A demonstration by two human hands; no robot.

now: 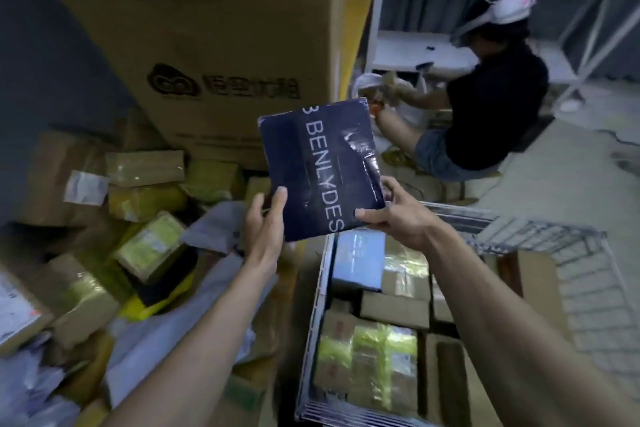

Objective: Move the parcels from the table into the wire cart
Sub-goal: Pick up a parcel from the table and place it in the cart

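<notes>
Dark flat parcel [320, 170] up at frame centre; left hand [265, 218] and right hand [391, 215] pinch its lower edge | wire cart [585, 274] lower right (already well stocked) | heap of parcels [145, 218] left still waiting

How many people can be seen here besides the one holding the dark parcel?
1. A second person crouches at upper right by the white shelving, beyond the wire cart. Others may be hidden behind the big cardboard boxes.

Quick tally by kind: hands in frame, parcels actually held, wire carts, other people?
Hands: 2, left hand and right hand
Held parcels: 1, dark blue parcel
Wire carts: 1, wire cart
Other people: 1, crouching person
Total: 5
</notes>
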